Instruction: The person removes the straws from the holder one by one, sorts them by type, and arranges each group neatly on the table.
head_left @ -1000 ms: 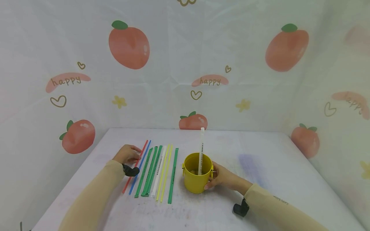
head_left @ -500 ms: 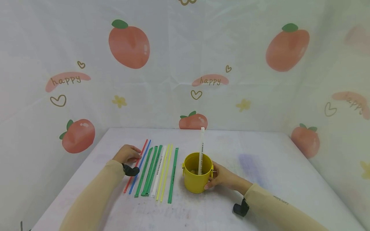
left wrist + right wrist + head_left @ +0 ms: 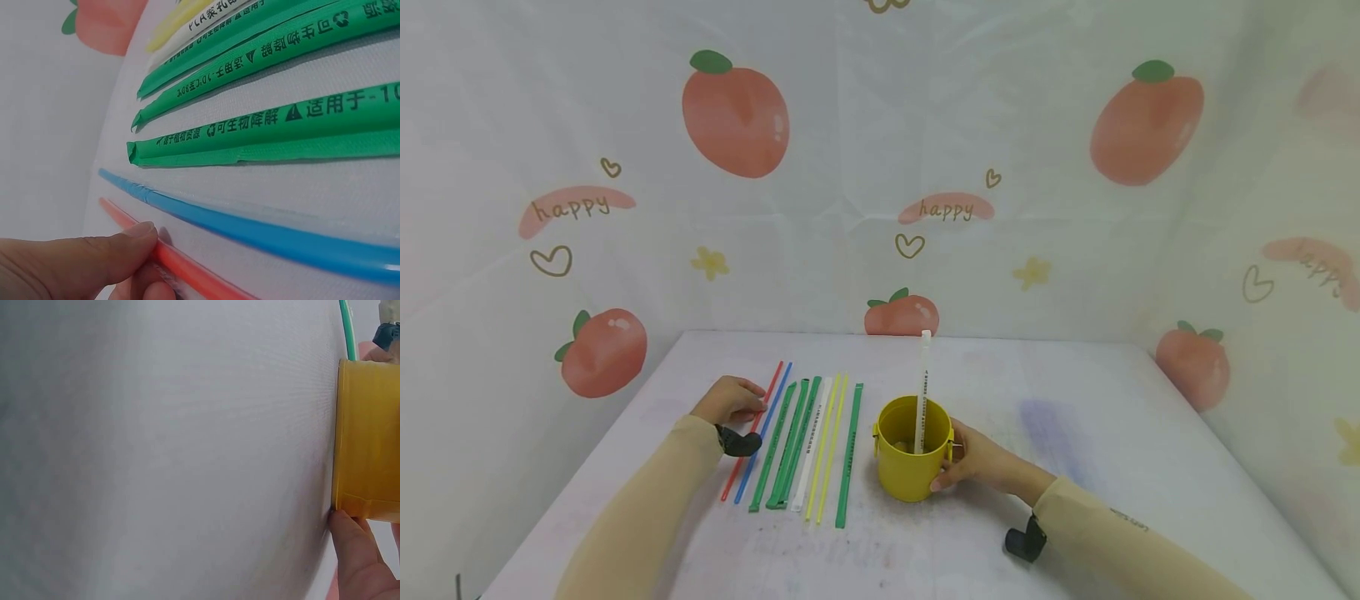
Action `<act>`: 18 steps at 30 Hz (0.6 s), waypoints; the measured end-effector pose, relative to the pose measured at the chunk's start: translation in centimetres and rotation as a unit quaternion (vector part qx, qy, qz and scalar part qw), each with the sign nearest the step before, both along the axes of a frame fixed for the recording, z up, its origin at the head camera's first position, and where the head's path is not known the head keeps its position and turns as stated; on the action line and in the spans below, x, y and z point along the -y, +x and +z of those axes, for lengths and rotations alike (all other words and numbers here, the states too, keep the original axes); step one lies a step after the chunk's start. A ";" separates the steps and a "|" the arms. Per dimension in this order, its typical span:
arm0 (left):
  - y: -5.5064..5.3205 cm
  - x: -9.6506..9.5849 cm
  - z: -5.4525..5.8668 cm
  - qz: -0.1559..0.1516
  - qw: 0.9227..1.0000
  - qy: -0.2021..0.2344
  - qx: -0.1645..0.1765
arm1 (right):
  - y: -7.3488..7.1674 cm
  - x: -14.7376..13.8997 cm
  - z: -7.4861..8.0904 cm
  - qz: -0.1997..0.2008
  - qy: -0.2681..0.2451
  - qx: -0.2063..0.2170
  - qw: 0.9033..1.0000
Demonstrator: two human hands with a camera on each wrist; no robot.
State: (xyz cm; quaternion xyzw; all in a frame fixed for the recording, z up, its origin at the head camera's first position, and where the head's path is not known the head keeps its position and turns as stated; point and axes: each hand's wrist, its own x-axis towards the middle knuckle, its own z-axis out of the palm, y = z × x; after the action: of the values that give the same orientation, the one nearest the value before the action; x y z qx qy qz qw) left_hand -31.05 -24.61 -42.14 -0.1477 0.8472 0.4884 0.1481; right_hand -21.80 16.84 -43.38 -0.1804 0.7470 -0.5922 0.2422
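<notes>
My left hand (image 3: 730,400) pinches a red straw (image 3: 181,262) between thumb and fingers, at the left end of a row of straws. Right beside it lies a blue straw (image 3: 250,234) in clear wrap. My right hand (image 3: 973,457) holds a small yellow bucket (image 3: 904,477) by its right side, with the thumb low at the front; in the right wrist view the fingertips meet the bucket near its base. A white paper-wrapped straw (image 3: 922,375) stands upright inside the bucket, leaning slightly. Part of the left hand's fingers is hidden under the thumb in the left wrist view.
Several green paper-wrapped straws (image 3: 772,450), a white wrapped straw (image 3: 812,446) and two yellow straws (image 3: 832,446) lie side by side. One more green straw (image 3: 849,458) lies between them and the bucket. A printed curtain (image 3: 820,167) rises behind the white table (image 3: 775,558).
The near end of the red straw has shifted slightly right, toward the blue straw. Both hands and the bucket have stayed almost in place.
</notes>
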 end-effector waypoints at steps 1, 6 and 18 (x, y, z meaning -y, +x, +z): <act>0.0 0.0 0.0 0.003 1.000 0.001 0.002 | 0.0 0.0 0.0 -0.001 0.001 -0.001 1.000; 0.0 0.0 0.0 0.009 1.000 0.004 0.006 | -0.1 0.0 -0.1 -0.006 0.008 0.000 1.000; 0.3 -0.1 0.5 0.001 1.000 0.011 0.002 | -0.1 0.1 -0.1 -0.004 0.006 -0.002 1.000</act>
State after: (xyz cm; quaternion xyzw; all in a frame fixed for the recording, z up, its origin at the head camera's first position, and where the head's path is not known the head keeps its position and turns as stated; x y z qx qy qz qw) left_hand -30.76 -24.48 -41.68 -0.1476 0.8414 0.4974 0.1510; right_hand -21.93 16.79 -43.50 -0.1768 0.7519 -0.5882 0.2394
